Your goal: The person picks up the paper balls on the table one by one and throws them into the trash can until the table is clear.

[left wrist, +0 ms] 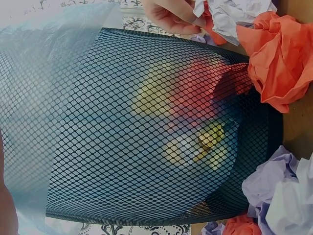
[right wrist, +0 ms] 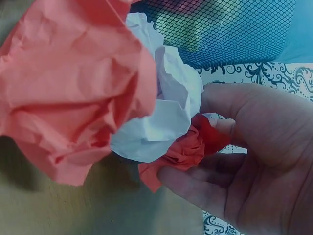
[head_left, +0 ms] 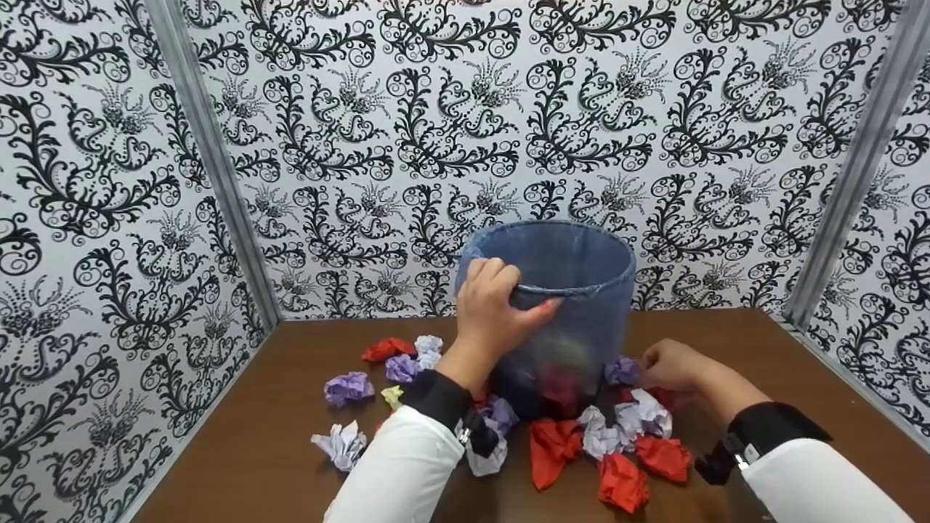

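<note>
Two hands at a mesh bin among crumpled paper.
The left hand (head_left: 494,312) gripped the bin (head_left: 574,312) rim; the right hand (right wrist: 254,161) pinched a red paper ball (right wrist: 188,147) just beside the bin's base, other wads (head_left: 603,436) scattered over the brown worktop (head_left: 763,349).

One mesh wastebasket (head_left: 574,305) with a blue liner stands mid-frame. Around its foot on the table, lower centre of the head view, lie about five red paper balls (head_left: 623,481), about five purple ones (head_left: 348,387), about four white ones (head_left: 340,443) and one yellow ball (head_left: 392,396); some are partly hidden, so the counts are rough
</note>
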